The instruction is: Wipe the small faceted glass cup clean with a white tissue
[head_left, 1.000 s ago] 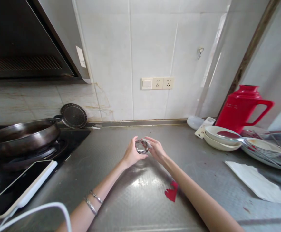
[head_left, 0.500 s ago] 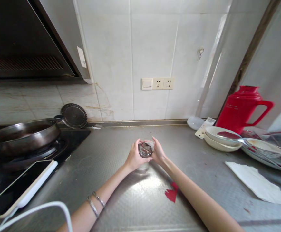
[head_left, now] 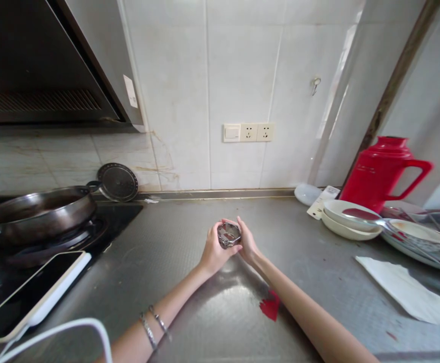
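Between my two hands is a small, round, shiny dark container (head_left: 229,235) that looks like a see-through glass, its angular rim facing up toward me. My left hand (head_left: 213,252) wraps around its left side, the thumb lying across the near side. On the right, my right hand (head_left: 248,243) is pressed along it with the fingers pointing up and away. Its lower part is hidden by the hands, and I cannot make out what is inside. A red torn scrap (head_left: 270,305) lies on the steel counter (head_left: 189,322) beside my right forearm.
A metal pan (head_left: 38,212) sits on the black stove at left, near a phone (head_left: 34,292) with a white cable (head_left: 72,322). At right are a red thermos jug (head_left: 379,174), stacked bowls (head_left: 348,229), dishes with utensils, and a white paper napkin (head_left: 409,292).
My right fingers have closed in nearer to the container, and its rim shows a little more. Otherwise the hands stay in nearly the same place; the whole view has shifted slightly.
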A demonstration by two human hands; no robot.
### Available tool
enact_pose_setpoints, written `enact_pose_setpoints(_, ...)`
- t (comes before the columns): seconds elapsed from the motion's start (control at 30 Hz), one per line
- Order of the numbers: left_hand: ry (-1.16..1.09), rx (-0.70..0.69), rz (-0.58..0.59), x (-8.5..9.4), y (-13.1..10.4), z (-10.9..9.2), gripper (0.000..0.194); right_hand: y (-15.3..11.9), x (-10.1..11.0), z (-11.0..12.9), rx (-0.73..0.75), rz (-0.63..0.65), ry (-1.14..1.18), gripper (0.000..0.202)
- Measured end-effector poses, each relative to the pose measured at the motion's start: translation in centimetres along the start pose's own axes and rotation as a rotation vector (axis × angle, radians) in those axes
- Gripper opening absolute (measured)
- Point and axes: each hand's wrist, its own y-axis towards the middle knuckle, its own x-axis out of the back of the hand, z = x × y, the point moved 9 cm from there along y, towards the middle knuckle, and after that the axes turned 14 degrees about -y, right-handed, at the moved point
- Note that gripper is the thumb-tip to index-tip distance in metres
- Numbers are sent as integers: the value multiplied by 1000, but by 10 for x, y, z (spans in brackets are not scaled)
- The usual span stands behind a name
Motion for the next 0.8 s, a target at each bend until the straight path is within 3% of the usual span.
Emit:
enact_pose_setpoints(0.13,26,-6,-85,7,0,1,69,-4,-5,6,86,-3,-22,49)
enact_pose_setpoints(0.33,10,39,-214,16,1,8,68,-8,-11,-1,96,-68,81,46)
enact_pose_setpoints(0.5,-13,19,-63,2,1,11,92,-2,-2,-1,40,-95,131,42)
enact_pose_setpoints(0.67,-38,1,161,-22,-7,16,78,8,25,12,-24,-123,31,45)
enact_pose_setpoints(0.8,-25,-4,133,-22,-8,17,80,9,29,15,-68,-66,14,50)
